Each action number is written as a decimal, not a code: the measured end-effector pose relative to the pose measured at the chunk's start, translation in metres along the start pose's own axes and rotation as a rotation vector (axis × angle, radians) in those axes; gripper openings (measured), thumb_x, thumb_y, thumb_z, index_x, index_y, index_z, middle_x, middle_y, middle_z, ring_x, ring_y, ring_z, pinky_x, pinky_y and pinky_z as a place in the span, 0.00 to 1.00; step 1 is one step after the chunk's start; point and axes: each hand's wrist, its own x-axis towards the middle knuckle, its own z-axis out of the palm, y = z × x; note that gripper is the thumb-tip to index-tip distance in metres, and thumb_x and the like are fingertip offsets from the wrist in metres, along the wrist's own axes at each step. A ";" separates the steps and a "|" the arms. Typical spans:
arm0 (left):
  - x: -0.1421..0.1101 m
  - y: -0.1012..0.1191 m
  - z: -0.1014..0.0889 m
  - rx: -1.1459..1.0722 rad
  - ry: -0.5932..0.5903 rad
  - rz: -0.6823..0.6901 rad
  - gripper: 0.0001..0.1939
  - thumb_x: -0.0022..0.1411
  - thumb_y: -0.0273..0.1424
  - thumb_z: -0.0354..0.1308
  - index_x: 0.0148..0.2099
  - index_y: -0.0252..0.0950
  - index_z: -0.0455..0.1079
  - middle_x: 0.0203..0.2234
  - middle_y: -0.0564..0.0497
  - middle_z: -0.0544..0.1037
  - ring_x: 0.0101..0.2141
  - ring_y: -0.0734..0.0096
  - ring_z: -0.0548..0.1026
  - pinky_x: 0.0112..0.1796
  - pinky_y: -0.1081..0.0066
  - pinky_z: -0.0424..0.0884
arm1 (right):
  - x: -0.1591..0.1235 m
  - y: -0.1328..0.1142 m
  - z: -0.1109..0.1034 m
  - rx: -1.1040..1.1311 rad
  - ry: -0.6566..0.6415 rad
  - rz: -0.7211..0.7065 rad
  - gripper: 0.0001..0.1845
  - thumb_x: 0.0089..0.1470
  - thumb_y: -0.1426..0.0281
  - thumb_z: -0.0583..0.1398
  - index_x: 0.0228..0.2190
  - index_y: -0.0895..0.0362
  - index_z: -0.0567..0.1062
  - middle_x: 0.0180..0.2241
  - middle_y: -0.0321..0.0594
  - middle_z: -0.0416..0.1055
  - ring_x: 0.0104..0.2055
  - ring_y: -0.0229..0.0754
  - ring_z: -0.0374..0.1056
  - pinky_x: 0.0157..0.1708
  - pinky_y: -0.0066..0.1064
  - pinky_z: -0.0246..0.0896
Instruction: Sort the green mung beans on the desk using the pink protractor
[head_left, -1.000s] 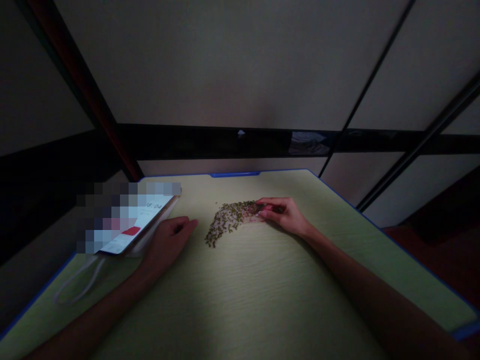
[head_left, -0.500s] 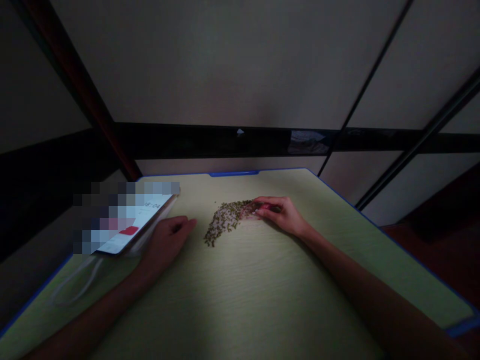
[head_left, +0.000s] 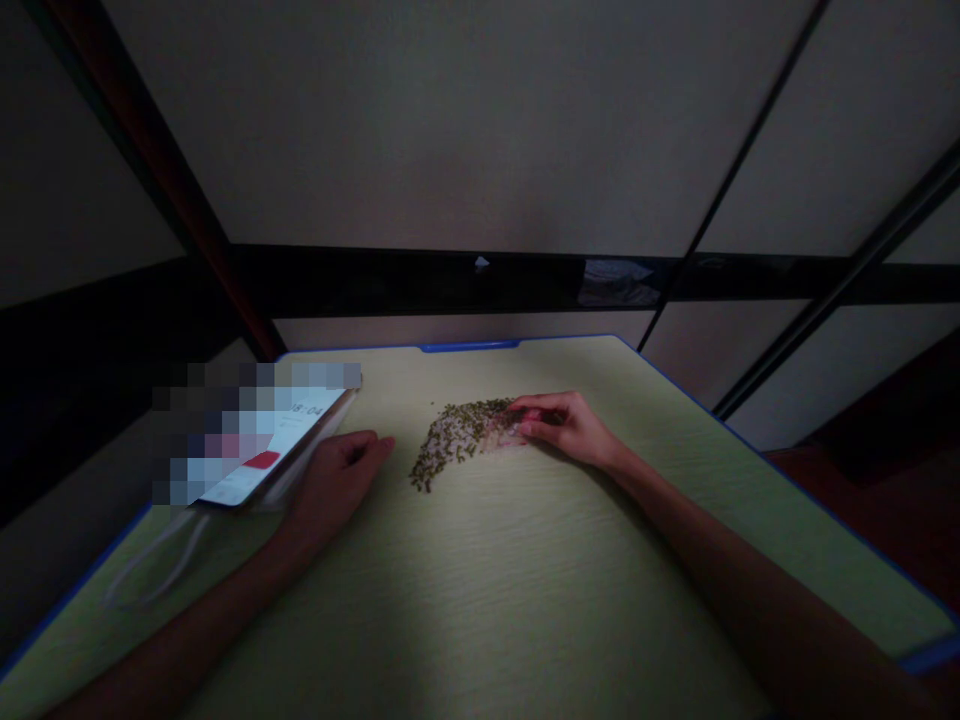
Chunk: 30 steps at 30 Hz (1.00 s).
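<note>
A pile of small green grains (head_left: 454, 440) lies spread in a curved streak on the pale green table (head_left: 495, 590). My right hand (head_left: 566, 430) rests at the pile's right end. Its fingers are bent and drawn together, with the tips in the grains; what they pinch is too small to make out. My left hand (head_left: 334, 485) lies on the table left of the pile, apart from it, fingers loosely stretched and holding nothing. It rests beside a phone (head_left: 274, 450) with a lit screen.
The table has a blue rim (head_left: 469, 346). A white cord (head_left: 154, 575) loops from under the phone toward the near left edge. Behind the table stand a pale wall and dark rails. The light is dim.
My right hand's fingertips shifted slightly at the right end of the pile. My left hand and the phone have stayed put.
</note>
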 end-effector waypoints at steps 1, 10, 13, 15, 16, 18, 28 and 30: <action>0.000 0.000 0.000 -0.002 -0.003 0.000 0.17 0.50 0.40 0.48 0.15 0.37 0.51 0.09 0.59 0.54 0.14 0.78 0.55 0.18 0.74 0.51 | 0.000 0.000 0.000 0.016 -0.010 0.006 0.15 0.44 0.69 0.61 0.36 0.61 0.76 0.29 0.40 0.73 0.24 0.34 0.65 0.23 0.24 0.59; 0.001 0.001 -0.001 -0.014 0.006 -0.004 0.17 0.48 0.39 0.49 0.14 0.37 0.52 0.09 0.59 0.55 0.14 0.77 0.56 0.18 0.74 0.51 | -0.001 0.002 0.003 0.015 -0.019 0.026 0.17 0.43 0.68 0.61 0.37 0.62 0.75 0.26 0.39 0.72 0.23 0.34 0.63 0.22 0.24 0.57; 0.000 0.002 -0.001 -0.018 0.012 -0.007 0.16 0.48 0.38 0.49 0.14 0.37 0.52 0.09 0.59 0.55 0.14 0.77 0.56 0.19 0.74 0.52 | -0.001 0.003 0.005 0.004 0.002 0.036 0.18 0.44 0.68 0.60 0.38 0.63 0.74 0.25 0.39 0.72 0.23 0.35 0.63 0.23 0.25 0.57; 0.000 0.003 -0.001 -0.019 0.008 -0.003 0.17 0.48 0.38 0.49 0.14 0.37 0.51 0.09 0.59 0.55 0.15 0.77 0.56 0.19 0.74 0.52 | -0.001 0.003 0.005 -0.006 0.007 0.042 0.18 0.44 0.69 0.60 0.38 0.62 0.74 0.23 0.38 0.71 0.22 0.34 0.62 0.23 0.25 0.57; 0.000 0.003 0.000 -0.019 0.007 -0.002 0.17 0.49 0.38 0.48 0.14 0.37 0.51 0.09 0.59 0.55 0.15 0.78 0.56 0.19 0.74 0.52 | -0.001 0.003 0.005 -0.010 0.007 0.046 0.18 0.44 0.69 0.60 0.39 0.62 0.74 0.23 0.37 0.71 0.22 0.34 0.62 0.23 0.25 0.57; -0.001 0.003 0.000 -0.019 0.001 -0.004 0.17 0.49 0.38 0.48 0.14 0.37 0.51 0.09 0.59 0.55 0.15 0.78 0.55 0.19 0.74 0.52 | -0.001 0.003 0.004 -0.013 0.012 0.051 0.18 0.44 0.69 0.60 0.39 0.62 0.74 0.22 0.37 0.71 0.22 0.34 0.61 0.22 0.24 0.56; 0.000 0.000 0.000 -0.013 0.002 -0.004 0.17 0.49 0.39 0.48 0.15 0.38 0.51 0.09 0.59 0.55 0.15 0.78 0.55 0.18 0.74 0.51 | -0.001 0.002 0.003 0.001 0.042 0.059 0.16 0.43 0.69 0.60 0.37 0.60 0.74 0.29 0.39 0.73 0.25 0.36 0.64 0.25 0.26 0.59; 0.000 -0.001 0.000 -0.021 0.000 0.000 0.17 0.49 0.39 0.48 0.15 0.38 0.50 0.09 0.59 0.54 0.15 0.78 0.54 0.18 0.74 0.51 | -0.001 0.003 0.003 0.004 0.052 0.060 0.16 0.43 0.69 0.60 0.37 0.60 0.74 0.27 0.38 0.73 0.25 0.36 0.65 0.25 0.26 0.59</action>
